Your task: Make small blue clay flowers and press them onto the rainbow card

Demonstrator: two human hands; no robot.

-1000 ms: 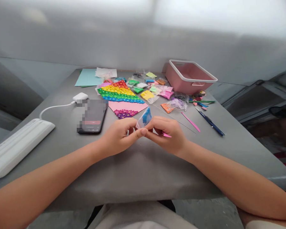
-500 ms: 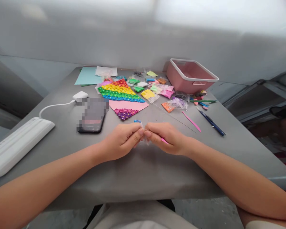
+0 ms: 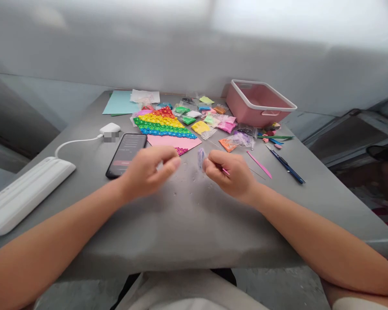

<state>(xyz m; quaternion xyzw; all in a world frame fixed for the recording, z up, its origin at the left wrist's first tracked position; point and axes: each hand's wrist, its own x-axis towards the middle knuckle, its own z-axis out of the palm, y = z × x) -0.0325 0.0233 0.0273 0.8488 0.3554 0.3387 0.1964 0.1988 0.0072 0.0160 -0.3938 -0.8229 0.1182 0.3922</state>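
Observation:
My left hand (image 3: 150, 171) is closed, thumb against the curled fingers, over the near edge of the phone (image 3: 126, 150). Its tips are slightly blurred, and I cannot make out what they hold, if anything. My right hand (image 3: 230, 173) is closed on a small clear plastic bag (image 3: 201, 159) with a bluish-purple tint. A thin pink stick (image 3: 225, 172) also pokes out of that fist. Between and beyond the hands lies a pink card (image 3: 174, 141) with rows of small beaded flowers in red, yellow, green and blue; my left hand partly covers its purple-magenta corner.
Several bags of coloured clay (image 3: 200, 127) lie behind the card. A pink basket (image 3: 261, 101) stands at the back right. On the right are a pink modelling tool (image 3: 259, 164) and a dark blue craft knife (image 3: 286, 164). A white power strip (image 3: 29, 193) with a charger (image 3: 110, 128) is on the left.
My hands were together on the plastic bag and have parted. The left moved left and up towards the phone; the right keeps the bag, now raised slightly. The blue bit by the left fingertips no longer shows.

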